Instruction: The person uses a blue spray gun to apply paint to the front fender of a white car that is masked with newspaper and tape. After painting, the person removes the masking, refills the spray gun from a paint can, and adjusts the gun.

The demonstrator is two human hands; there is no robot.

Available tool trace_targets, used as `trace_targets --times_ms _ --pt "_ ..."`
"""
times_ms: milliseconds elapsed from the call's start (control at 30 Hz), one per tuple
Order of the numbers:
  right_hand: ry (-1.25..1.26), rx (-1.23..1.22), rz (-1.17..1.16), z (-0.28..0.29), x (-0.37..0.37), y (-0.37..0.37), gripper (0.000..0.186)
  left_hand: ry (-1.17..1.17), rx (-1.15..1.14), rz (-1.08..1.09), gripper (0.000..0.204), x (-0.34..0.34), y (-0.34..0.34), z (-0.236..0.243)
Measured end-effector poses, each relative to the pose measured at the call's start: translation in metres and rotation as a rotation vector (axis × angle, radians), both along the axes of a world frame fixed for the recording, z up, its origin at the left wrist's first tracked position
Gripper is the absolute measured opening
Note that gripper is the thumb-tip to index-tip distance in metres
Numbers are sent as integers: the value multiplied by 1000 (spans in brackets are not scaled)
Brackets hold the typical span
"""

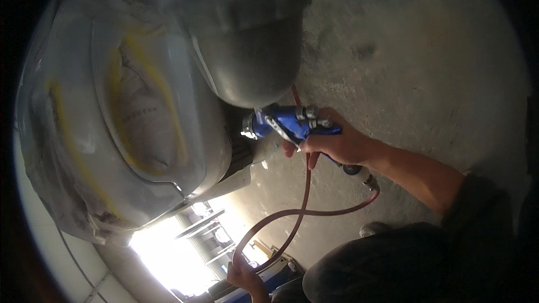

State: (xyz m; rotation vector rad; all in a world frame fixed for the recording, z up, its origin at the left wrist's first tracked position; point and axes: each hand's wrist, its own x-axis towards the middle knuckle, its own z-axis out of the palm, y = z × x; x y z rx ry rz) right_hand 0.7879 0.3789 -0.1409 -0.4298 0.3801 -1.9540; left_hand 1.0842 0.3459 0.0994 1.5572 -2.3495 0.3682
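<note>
My right hand [337, 143] is wrapped round the handle of a blue spray gun [289, 120]. A large grey, translucent paint cup [250, 50] sits on the gun and fills the upper middle of the view. The gun's silver nozzle points left at a grey car body [208, 134], a short way off it. A red air hose [309, 212] joins the bottom of the handle and loops down. Low in the view, my left hand [244, 276] is closed round this hose, its fingers partly hidden by glare and the hose.
Masking sheet [146, 112] edged with yellow tape covers an opening in the car body, and more sheeting wraps its far left. Concrete floor [415, 78] spreads to the right. Bright light comes from a doorway [174, 252] at lower left. My dark-clothed knee [359, 264] shows below.
</note>
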Motion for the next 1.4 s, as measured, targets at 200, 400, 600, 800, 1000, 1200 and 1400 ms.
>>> trace_targets --times_ms 200,400,600,800,1000,1200,1400 --pt "-170 15 -23 -10 53 -20 34 -28 16 -42 32 36 -8 19" --pt "-217 98 -156 -7 71 -50 20 108 60 41 34 35 0 25" --pt "-174 135 58 -19 66 -67 14 124 91 46 17 47 -2 20" --pt "-164 181 -27 -19 20 -60 15 232 41 58 37 50 -4 23" --pt "-109 192 -130 -4 -7 -55 16 177 8 59 37 53 -8 35" --pt "-77 208 -207 16 -27 -46 19 133 29 50 36 55 0 54" --pt "-158 77 -292 15 -69 -67 30 252 112 63 31 61 -17 56"
